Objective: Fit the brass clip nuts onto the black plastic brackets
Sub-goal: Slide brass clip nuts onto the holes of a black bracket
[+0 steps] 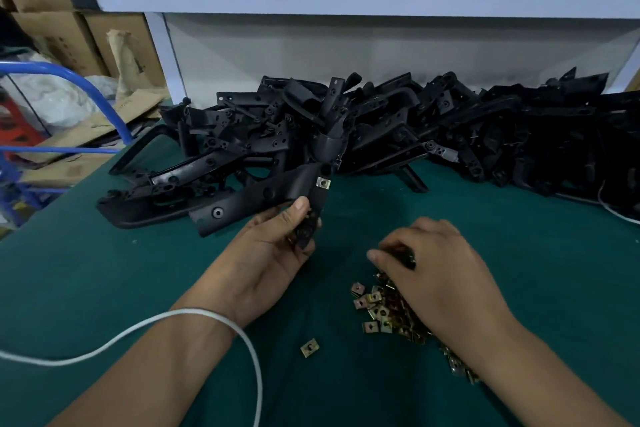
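Brass clip nuts (381, 308) under seemingly curled right hand (440, 274)

Black brackets (398, 128) lie heaped along the table's (104, 270) far edge, too many and too tangled to count, plus one held bracket (263, 194) carrying one fitted nut (323, 183). Near the front edge, a pile of nuts (384, 308) numbers well over a dozen, partly hidden, with one stray nut (309, 347) apart. Two hands show, and one white cable (166, 322).
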`<state>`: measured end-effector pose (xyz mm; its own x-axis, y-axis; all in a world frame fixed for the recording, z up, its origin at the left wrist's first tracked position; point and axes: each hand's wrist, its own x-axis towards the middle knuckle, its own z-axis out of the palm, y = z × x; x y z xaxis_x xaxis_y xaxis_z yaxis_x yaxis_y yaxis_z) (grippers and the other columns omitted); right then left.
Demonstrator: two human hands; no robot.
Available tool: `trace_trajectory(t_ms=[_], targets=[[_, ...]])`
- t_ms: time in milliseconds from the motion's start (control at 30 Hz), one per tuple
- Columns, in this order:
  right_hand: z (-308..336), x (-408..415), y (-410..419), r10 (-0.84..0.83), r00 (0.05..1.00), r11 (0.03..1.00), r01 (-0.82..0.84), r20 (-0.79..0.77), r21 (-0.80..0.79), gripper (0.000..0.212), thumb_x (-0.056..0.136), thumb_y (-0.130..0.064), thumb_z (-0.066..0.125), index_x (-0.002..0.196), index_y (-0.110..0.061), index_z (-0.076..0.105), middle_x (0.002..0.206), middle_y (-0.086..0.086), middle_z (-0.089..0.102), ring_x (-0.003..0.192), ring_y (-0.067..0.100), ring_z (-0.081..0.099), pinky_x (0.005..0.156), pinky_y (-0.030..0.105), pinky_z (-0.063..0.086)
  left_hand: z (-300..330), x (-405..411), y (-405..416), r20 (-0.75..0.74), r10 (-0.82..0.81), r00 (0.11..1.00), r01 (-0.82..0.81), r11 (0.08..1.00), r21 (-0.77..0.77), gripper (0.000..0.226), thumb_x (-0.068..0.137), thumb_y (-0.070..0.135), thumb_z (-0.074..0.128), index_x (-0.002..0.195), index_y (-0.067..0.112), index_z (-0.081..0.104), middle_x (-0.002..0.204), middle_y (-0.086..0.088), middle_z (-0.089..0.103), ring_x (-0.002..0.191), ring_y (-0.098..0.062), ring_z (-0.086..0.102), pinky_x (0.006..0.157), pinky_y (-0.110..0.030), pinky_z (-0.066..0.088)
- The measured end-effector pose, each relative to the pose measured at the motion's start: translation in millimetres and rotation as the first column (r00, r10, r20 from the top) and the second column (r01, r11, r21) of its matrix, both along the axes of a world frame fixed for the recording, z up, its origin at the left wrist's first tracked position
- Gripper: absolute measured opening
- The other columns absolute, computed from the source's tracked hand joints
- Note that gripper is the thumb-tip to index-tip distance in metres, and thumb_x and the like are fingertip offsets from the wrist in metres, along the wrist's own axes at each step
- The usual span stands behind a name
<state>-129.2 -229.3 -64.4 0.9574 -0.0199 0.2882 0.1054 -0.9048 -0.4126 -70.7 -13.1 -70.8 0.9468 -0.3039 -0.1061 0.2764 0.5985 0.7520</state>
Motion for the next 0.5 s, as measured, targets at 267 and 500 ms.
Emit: trace_trajectory(t_ms=[267, 500], targets=[[-6.9, 0.9, 9.5, 0.008, 1.000, 0.988, -0.008, 0.000, 0.153, 0.021, 0.088, -0.039, 0.082, 0.082, -0.036, 0.062, 0.084, -0.018, 0.061, 0.085, 0.001, 0.058, 0.070, 0.017, 0.046, -2.0, -0.3, 0.0, -0.021, -0.009, 1.000, 0.008, 1.000, -0.021, 0.046, 0.075, 0.001, 0.080, 0.118, 0.010, 0.067, 0.110, -0.004, 0.069, 0.084, -0.010, 0.066, 0.070, -0.021, 0.051], [12.0, 0.0, 17.0, 0.119, 0.993, 0.449, -0.072, 0.021, 0.891, 0.013, 0.088, -0.011, 0.082, 0.098, -0.016, 0.075, 0.089, 0.006, 0.079, 0.079, 0.017, 0.076, 0.071, 0.019, 0.058, -2.2, -4.0, 0.0, 0.058, -0.115, 0.992, 0.113, 0.993, 0.027, 0.038, 0.084, 0.008, 0.079, 0.120, 0.013, 0.069, 0.105, 0.001, 0.069, 0.080, -0.008, 0.062, 0.070, -0.020, 0.053]])
